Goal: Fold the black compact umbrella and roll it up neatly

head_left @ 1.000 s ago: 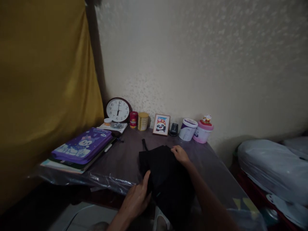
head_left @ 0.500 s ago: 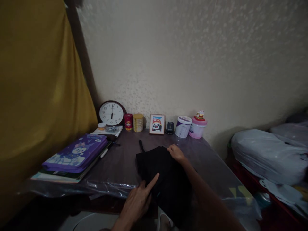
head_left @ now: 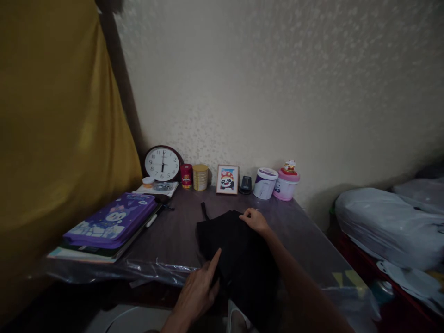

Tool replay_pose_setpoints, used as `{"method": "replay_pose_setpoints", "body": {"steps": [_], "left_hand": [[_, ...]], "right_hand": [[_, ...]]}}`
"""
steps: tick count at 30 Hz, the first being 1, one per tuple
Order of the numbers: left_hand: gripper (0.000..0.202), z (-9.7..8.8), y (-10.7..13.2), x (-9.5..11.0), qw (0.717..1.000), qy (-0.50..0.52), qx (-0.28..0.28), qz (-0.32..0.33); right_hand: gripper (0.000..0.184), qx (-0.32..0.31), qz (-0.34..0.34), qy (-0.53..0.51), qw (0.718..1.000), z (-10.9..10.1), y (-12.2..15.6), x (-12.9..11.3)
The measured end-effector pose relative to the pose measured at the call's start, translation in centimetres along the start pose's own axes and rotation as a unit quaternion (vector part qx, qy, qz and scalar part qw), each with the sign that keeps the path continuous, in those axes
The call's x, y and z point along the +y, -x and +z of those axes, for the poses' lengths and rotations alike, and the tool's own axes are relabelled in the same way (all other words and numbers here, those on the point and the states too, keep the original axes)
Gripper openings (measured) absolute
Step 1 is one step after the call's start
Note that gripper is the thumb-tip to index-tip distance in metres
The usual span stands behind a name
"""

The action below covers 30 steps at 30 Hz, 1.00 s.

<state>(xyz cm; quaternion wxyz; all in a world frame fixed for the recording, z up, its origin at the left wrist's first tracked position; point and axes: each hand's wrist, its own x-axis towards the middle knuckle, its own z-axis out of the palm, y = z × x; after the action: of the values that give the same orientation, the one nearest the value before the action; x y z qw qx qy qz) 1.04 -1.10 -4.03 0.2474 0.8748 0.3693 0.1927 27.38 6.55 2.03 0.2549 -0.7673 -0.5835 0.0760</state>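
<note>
A black umbrella (head_left: pixel 239 249), its cloth loose and folded over in layers, lies across the table's front part and hangs over the near edge. Its short strap (head_left: pixel 204 210) sticks out at the far left corner. My right hand (head_left: pixel 255 220) pinches the far edge of the cloth between thumb and fingers. At the near left side, my left hand (head_left: pixel 199 289) grips the umbrella, the index finger stretched over the cloth and the other fingers curled. What lies under those curled fingers is hidden. The umbrella's lower end fades into shadow beside my right forearm.
Left on the table (head_left: pixel 180 231) lies a purple case (head_left: pixel 113 222) on books. Along the wall stand a clock (head_left: pixel 162 163), tins (head_left: pixel 200 177), a picture frame (head_left: pixel 227 179) and white and pink tubs (head_left: pixel 265 184). White plastic bags (head_left: pixel 385 226) lie at right.
My right fingers have shifted slightly along the cloth's far edge. The left index finger has slid a little left across the cloth. The view has moved slightly.
</note>
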Motion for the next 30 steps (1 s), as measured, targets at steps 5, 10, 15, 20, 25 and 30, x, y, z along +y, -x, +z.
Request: {"method": "replay_pose_setpoints", "body": {"steps": [5, 10, 15, 20, 25, 30], "left_hand": [[0.065, 0.5, 0.0, -0.4, 1.0, -0.001, 0.008, -0.005], [0.065, 0.3, 0.1, -0.5, 0.999, 0.017, 0.028, 0.001], [0.065, -0.2, 0.0, -0.6, 0.999, 0.047, 0.024, 0.01], [0.062, -0.8, -0.3, -0.9, 0.995, 0.093, 0.042, -0.002], [0.061, -1.6, -0.5, -1.4, 0.991, 0.116, 0.056, -0.042], [0.06, -2.1, -0.6, -1.4, 0.987, 0.139, 0.057, -0.06]], "right_hand": [[0.027, 0.014, 0.013, -0.01, 1.0, -0.6, 0.1, -0.1], [0.04, -0.006, -0.049, -0.045, 0.998, -1.2, 0.6, -0.6], [0.015, 0.055, 0.017, -0.059, 0.997, -1.7, 0.0, 0.0], [0.018, 0.073, 0.004, -0.164, 0.984, -3.3, 0.2, 2.7], [0.03, -0.081, -0.038, -0.331, 0.94, -4.5, 1.8, 5.6], [0.056, -0.176, -0.112, -0.366, 0.907, -6.1, 3.5, 4.7]]}}
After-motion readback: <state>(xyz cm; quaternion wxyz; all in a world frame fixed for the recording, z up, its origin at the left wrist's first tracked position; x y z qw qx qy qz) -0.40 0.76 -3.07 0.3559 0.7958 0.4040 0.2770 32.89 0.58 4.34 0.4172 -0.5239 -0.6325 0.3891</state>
